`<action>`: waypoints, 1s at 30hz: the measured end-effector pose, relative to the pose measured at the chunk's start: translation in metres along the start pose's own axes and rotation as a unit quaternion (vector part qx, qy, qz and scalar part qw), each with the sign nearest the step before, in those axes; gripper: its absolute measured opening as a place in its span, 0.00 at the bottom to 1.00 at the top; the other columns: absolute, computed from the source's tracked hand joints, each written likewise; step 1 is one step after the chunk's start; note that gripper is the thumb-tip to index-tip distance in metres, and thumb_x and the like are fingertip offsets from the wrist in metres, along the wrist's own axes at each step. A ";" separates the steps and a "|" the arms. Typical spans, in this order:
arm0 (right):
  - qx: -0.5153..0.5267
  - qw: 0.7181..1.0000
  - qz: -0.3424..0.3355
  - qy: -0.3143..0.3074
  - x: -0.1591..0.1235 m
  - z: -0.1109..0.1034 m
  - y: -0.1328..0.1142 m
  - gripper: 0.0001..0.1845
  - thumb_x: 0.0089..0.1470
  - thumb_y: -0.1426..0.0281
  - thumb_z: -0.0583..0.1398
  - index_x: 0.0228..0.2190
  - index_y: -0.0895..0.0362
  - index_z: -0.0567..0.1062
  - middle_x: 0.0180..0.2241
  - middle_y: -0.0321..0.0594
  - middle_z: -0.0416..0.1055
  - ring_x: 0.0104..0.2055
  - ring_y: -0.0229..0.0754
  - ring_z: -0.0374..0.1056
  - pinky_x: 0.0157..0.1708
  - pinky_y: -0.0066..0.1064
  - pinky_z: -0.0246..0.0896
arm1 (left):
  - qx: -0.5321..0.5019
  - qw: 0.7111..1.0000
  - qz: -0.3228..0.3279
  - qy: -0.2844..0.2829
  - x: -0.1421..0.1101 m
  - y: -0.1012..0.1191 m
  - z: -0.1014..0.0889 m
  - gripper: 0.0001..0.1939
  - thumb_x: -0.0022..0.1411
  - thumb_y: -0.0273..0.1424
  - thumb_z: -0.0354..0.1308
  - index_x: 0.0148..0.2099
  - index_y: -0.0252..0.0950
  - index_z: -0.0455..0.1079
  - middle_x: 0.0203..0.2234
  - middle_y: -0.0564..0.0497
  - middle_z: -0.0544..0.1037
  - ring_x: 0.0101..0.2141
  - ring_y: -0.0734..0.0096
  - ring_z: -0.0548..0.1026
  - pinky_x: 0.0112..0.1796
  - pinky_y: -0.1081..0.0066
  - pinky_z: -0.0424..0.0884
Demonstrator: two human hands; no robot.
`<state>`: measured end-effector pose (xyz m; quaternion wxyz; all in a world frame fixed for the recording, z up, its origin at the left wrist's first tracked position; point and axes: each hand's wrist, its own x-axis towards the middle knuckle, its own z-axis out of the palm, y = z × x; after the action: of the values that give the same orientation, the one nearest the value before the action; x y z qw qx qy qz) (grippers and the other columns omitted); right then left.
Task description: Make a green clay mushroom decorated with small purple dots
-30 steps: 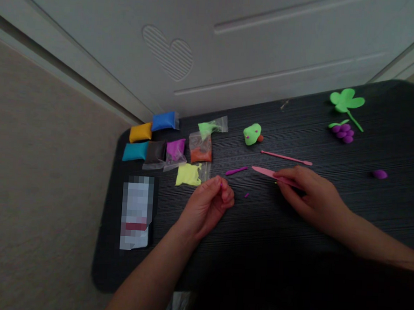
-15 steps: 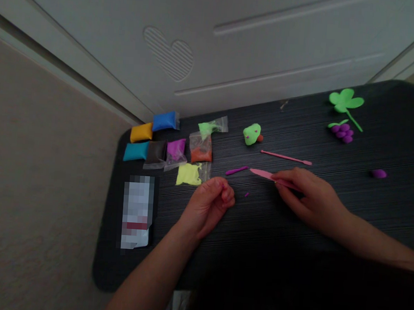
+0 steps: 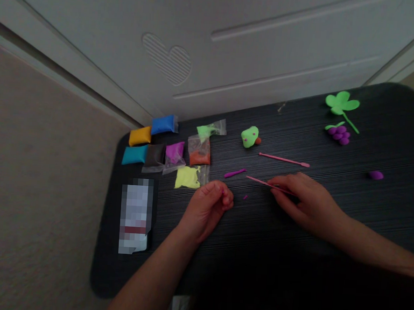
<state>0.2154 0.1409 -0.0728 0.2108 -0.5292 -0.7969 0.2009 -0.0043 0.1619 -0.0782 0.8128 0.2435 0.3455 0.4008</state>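
Observation:
My right hand (image 3: 295,195) grips a pink clay knife (image 3: 258,180), its thin edge turned toward me and its tip pointing left. My left hand (image 3: 209,204) is closed, fingertips pinched together; what is inside them is hidden. Between the hands, a tiny purple clay piece (image 3: 245,196) lies on the black table (image 3: 175,218). A purple clay roll (image 3: 235,173) rests just beyond the left fingers. Farther back sits a small clay tree (image 3: 250,137) with a green top, pink dots and a brown trunk. A thin pink modelling tool (image 3: 284,159) lies above my right hand.
At the right are a green clay clover (image 3: 342,103), a purple clay grape bunch (image 3: 338,134) and a purple clay oval (image 3: 376,175). Several clay packets, including a yellow one (image 3: 187,177), lie at the left. A blurred-out phone-like object (image 3: 136,216) is nearer. A white panel (image 3: 268,70) borders the far edge.
The clay knife has turned in my right hand from its flat side to its thin edge. My left hand stays closed in nearly the same place, and the view has shifted slightly.

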 end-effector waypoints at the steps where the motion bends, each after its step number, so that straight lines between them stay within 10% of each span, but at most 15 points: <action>1: -0.007 1.000 -0.002 -0.006 0.000 0.001 0.000 0.10 0.53 0.69 0.52 0.39 0.56 0.68 0.33 0.37 0.70 0.33 0.38 0.63 0.34 0.30 0.56 | 0.013 1.000 0.007 0.004 0.000 -0.001 -0.001 0.09 0.56 0.31 0.54 0.26 0.32 0.64 0.17 0.55 0.64 0.23 0.79 0.61 0.25 0.75 0.55; 11: -0.062 0.994 -0.023 -0.085 -0.011 0.009 -0.012 0.20 0.54 0.71 0.50 0.49 0.53 0.60 0.32 0.35 0.72 0.29 0.37 0.65 0.32 0.30 0.56 | 0.240 0.967 0.042 0.068 -0.003 -0.001 -0.001 0.01 0.53 0.28 0.57 0.30 0.36 0.68 0.21 0.56 0.73 0.25 0.80 0.69 0.30 0.77 0.61; 20: -0.131 0.981 -0.074 -0.120 -0.020 0.018 -0.021 0.22 0.52 0.72 0.51 0.51 0.61 0.60 0.31 0.39 0.73 0.26 0.38 0.64 0.30 0.33 0.52 | 0.640 0.739 0.210 0.023 -0.004 -0.009 0.005 0.04 0.54 0.31 0.55 0.32 0.37 0.70 0.26 0.51 0.74 0.31 0.71 0.70 0.34 0.71 0.64; 30: -0.120 0.981 -0.077 -0.129 -0.025 0.022 -0.020 0.22 0.53 0.72 0.50 0.51 0.62 0.60 0.31 0.39 0.73 0.28 0.39 0.65 0.30 0.36 0.50 | 0.704 0.671 0.233 -0.002 -0.001 -0.011 0.001 0.06 0.56 0.30 0.53 0.34 0.37 0.71 0.27 0.50 0.74 0.30 0.71 0.70 0.34 0.71 0.65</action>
<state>0.1967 0.1086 -0.0837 0.0564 -0.4575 -0.8741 0.1532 0.0015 0.1542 -0.0844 0.2809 0.8170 0.4558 0.2141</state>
